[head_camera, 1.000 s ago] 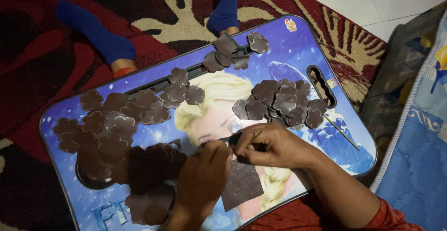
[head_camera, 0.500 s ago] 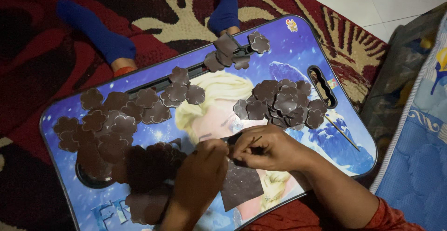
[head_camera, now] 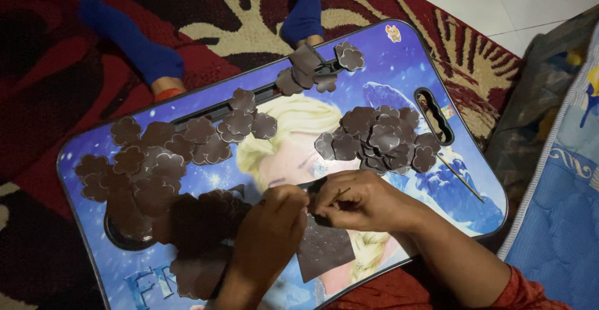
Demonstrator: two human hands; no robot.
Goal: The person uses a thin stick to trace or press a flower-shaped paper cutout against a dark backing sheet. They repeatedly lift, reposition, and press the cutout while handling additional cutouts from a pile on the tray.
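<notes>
With both the left hand (head_camera: 269, 226) and right hand (head_camera: 362, 201) pinched on the brown foam sheet (head_camera: 324, 247), best keep the thin stick (head_camera: 337, 194) steady between the right fingers.

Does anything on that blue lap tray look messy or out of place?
Nothing is spilled or damaged. One thin stick lies loose by the right edge of the tray, apart from the brown flower cutouts, which sit in untidy overlapping piles.
</notes>
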